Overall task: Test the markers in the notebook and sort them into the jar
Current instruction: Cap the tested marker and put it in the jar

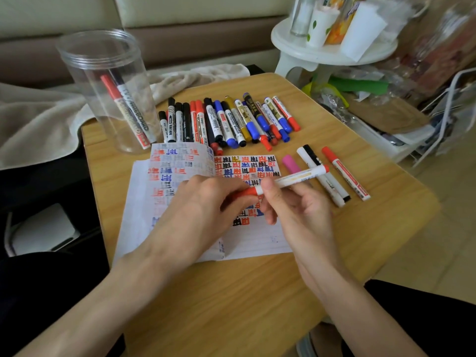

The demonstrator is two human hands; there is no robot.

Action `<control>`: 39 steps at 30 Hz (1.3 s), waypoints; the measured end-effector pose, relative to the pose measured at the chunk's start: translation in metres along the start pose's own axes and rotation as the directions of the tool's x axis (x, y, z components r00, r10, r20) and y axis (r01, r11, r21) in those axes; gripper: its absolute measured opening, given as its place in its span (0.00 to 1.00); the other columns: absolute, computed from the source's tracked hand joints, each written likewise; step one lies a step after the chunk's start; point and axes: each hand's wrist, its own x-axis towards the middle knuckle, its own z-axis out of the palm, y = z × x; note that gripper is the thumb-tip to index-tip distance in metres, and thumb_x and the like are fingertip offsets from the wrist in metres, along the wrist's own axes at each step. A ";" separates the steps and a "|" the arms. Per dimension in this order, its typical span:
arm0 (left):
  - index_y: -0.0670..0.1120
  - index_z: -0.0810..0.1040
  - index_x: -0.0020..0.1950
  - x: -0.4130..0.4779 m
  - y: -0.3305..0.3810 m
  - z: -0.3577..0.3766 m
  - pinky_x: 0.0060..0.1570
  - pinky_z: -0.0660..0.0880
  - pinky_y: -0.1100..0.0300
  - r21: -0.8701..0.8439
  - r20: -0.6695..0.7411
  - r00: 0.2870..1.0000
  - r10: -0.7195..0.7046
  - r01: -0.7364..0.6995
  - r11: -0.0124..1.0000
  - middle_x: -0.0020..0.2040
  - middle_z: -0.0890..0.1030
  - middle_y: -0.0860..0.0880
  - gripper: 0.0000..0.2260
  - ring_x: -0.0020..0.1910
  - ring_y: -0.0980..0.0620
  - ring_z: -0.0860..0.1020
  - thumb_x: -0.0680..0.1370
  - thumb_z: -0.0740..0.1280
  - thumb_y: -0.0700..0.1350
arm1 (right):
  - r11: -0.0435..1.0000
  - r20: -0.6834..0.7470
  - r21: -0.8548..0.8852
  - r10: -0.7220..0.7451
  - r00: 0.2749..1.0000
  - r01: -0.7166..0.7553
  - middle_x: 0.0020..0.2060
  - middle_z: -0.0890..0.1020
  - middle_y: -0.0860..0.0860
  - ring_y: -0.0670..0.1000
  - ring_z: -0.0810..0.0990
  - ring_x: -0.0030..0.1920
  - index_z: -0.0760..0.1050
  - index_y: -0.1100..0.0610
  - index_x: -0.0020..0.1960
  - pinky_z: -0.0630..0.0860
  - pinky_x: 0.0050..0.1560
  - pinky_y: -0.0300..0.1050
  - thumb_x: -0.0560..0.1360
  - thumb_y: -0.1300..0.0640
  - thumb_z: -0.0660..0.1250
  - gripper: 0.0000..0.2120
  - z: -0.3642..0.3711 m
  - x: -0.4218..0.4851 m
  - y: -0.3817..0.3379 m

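— Far along?

— Barely begun, judging by the jar [108,81] at the far left corner of the table [231,292]: seems to hold only two markers [123,109], one red, one dark, leaning inside.

— And the rest?

— Lying untested, probably, in a long row [226,119] just beyond the notebook [252,238]. Well over a dozen there. A loose few [346,173] set apart to the right, well away from the jar.

— Hands?

— Left hand [203,204] pinching the red cap [248,192] of a white-barrelled marker [298,176]; right hand [291,210] curled round the barrel, both over the open pages. Cap seated or parting, hard to tell behind the fingers.

— Pages?

— Crowded with red, blue and black test marks up top. Bare paper only low on the right-hand page.
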 end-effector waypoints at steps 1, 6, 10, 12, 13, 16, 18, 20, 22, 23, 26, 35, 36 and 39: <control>0.54 0.84 0.48 0.000 0.000 0.001 0.32 0.66 0.68 0.013 0.009 1.000 0.005 -0.005 1.000 0.31 0.77 0.58 0.12 0.31 0.57 0.74 0.80 0.64 0.58 | 1.000 -0.008 -0.009 0.007 1.000 -0.007 0.33 0.81 0.53 0.46 0.77 0.33 0.82 0.62 0.49 0.76 0.38 0.38 0.80 0.51 0.71 0.12 0.001 0.000 0.000; 0.61 0.74 0.41 0.004 0.005 -0.002 0.32 0.66 0.66 -0.097 0.073 0.994 -0.078 0.085 0.992 0.28 0.74 0.56 0.10 0.33 0.52 0.75 0.82 0.64 0.53 | 0.999 0.040 -0.039 -0.002 0.999 0.004 0.34 0.81 0.52 0.47 0.78 0.35 0.81 0.64 0.47 0.78 0.41 0.38 0.81 0.52 0.69 0.14 -0.006 0.007 -0.011; 0.51 0.80 0.43 0.007 0.004 -0.004 0.33 0.69 0.61 -0.141 0.128 0.988 -0.092 0.110 0.984 0.31 0.77 0.52 0.12 0.34 0.51 0.76 0.82 0.63 0.54 | 0.999 0.063 -0.046 -0.013 0.998 0.016 0.35 0.82 0.53 0.49 0.79 0.36 0.81 0.64 0.48 0.80 0.43 0.40 0.81 0.54 0.69 0.12 -0.007 0.009 -0.014; 0.50 0.82 0.44 0.008 0.003 -0.006 0.33 0.70 0.58 -0.179 0.171 0.980 -0.106 0.137 0.974 0.32 0.78 0.51 0.13 0.34 0.50 0.75 0.83 0.63 0.53 | 0.999 0.069 -0.040 -0.014 0.998 0.017 0.34 0.82 0.53 0.49 0.79 0.36 0.81 0.64 0.48 0.80 0.43 0.40 0.81 0.54 0.69 0.12 -0.007 0.009 -0.015; 0.49 0.82 0.43 0.009 0.003 -0.007 0.33 0.70 0.58 -0.198 0.187 0.977 -0.107 0.144 0.970 0.32 0.78 0.51 0.13 0.34 0.50 0.75 0.83 0.63 0.53 | 0.999 0.073 -0.038 -0.014 0.997 0.017 0.34 0.82 0.53 0.49 0.79 0.36 0.81 0.64 0.48 0.80 0.43 0.40 0.81 0.54 0.69 0.12 -0.007 0.009 -0.015; 0.47 0.82 0.43 0.010 0.003 -0.012 0.31 0.68 0.62 -0.262 0.249 0.963 -0.108 0.174 0.949 0.31 0.76 0.51 0.14 0.31 0.54 0.72 0.83 0.64 0.52 | 0.999 0.081 -0.032 -0.025 0.996 0.028 0.34 0.82 0.53 0.48 0.79 0.36 0.81 0.64 0.50 0.80 0.44 0.40 0.80 0.54 0.70 0.12 -0.009 0.008 -0.018; 0.48 0.82 0.42 0.012 0.002 -0.014 0.30 0.66 0.65 -0.297 0.292 0.949 -0.116 0.206 0.932 0.31 0.75 0.50 0.14 0.29 0.56 0.70 0.83 0.63 0.52 | 0.999 0.084 -0.027 -0.035 0.996 0.037 0.34 0.83 0.53 0.48 0.80 0.36 0.82 0.64 0.51 0.80 0.43 0.40 0.79 0.54 0.70 0.12 -0.009 0.008 -0.019; 0.48 0.82 0.43 0.012 0.000 -0.013 0.30 0.67 0.65 -0.307 0.292 0.949 -0.119 0.211 0.928 0.32 0.76 0.50 0.14 0.29 0.56 0.71 0.83 0.63 0.52 | 0.998 0.091 -0.038 -0.036 0.995 0.040 0.35 0.83 0.54 0.49 0.80 0.36 0.81 0.63 0.51 0.80 0.44 0.40 0.79 0.55 0.69 0.10 -0.009 0.009 -0.019; 0.48 0.83 0.44 0.011 -0.003 -0.009 0.31 0.69 0.61 -0.271 0.234 0.966 -0.112 0.175 0.947 0.32 0.77 0.50 0.13 0.31 0.53 0.74 0.82 0.64 0.53 | 0.998 0.088 -0.062 -0.026 0.996 0.032 0.36 0.83 0.55 0.51 0.81 0.37 0.81 0.63 0.51 0.81 0.44 0.42 0.80 0.55 0.69 0.10 -0.008 0.011 -0.017; 0.49 0.83 0.45 0.009 -0.004 -0.006 0.32 0.70 0.60 -0.238 0.197 0.975 -0.102 0.148 0.960 0.32 0.78 0.51 0.12 0.32 0.51 0.75 0.82 0.64 0.53 | 0.998 0.078 -0.062 -0.012 0.997 0.017 0.36 0.83 0.56 0.52 0.81 0.37 0.81 0.63 0.51 0.81 0.44 0.44 0.80 0.54 0.70 0.10 -0.006 0.010 -0.016; 0.51 0.83 0.48 0.005 -0.004 0.002 0.33 0.68 0.65 -0.152 0.104 0.993 -0.053 0.068 0.986 0.32 0.78 0.54 0.11 0.34 0.52 0.76 0.83 0.64 0.54 | 0.999 0.011 -0.008 0.044 0.999 -0.044 0.39 0.85 0.55 0.50 0.81 0.39 0.83 0.60 0.52 0.79 0.44 0.43 0.79 0.51 0.71 0.12 0.000 0.007 -0.010; 0.52 0.80 0.47 0.002 -0.003 -0.001 0.33 0.65 0.69 -0.057 0.045 0.999 0.001 0.002 0.998 0.32 0.75 0.60 0.11 0.32 0.57 0.74 0.83 0.62 0.55 | 0.997 -0.080 0.027 0.078 0.994 -0.077 0.38 0.87 0.53 0.46 0.84 0.38 0.85 0.61 0.49 0.80 0.43 0.36 0.77 0.54 0.73 0.09 0.004 0.006 -0.010; 0.53 0.79 0.45 0.003 -0.003 -0.002 0.33 0.65 0.69 -0.085 0.058 0.998 -0.016 0.021 0.996 0.30 0.74 0.59 0.11 0.32 0.56 0.74 0.83 0.62 0.54 | 0.997 -0.071 0.026 0.078 0.994 -0.076 0.38 0.87 0.53 0.47 0.85 0.39 0.85 0.61 0.49 0.81 0.44 0.36 0.78 0.54 0.72 0.09 0.002 0.008 -0.010; 0.55 0.77 0.42 0.003 -0.002 -0.003 0.32 0.67 0.66 -0.146 0.129 0.990 -0.053 0.072 0.987 0.29 0.75 0.55 0.11 0.32 0.51 0.75 0.83 0.61 0.54 | 0.998 -0.024 -0.023 0.055 0.998 -0.055 0.40 0.88 0.54 0.49 0.85 0.40 0.85 0.60 0.49 0.81 0.45 0.37 0.78 0.54 0.72 0.09 0.004 0.005 -0.009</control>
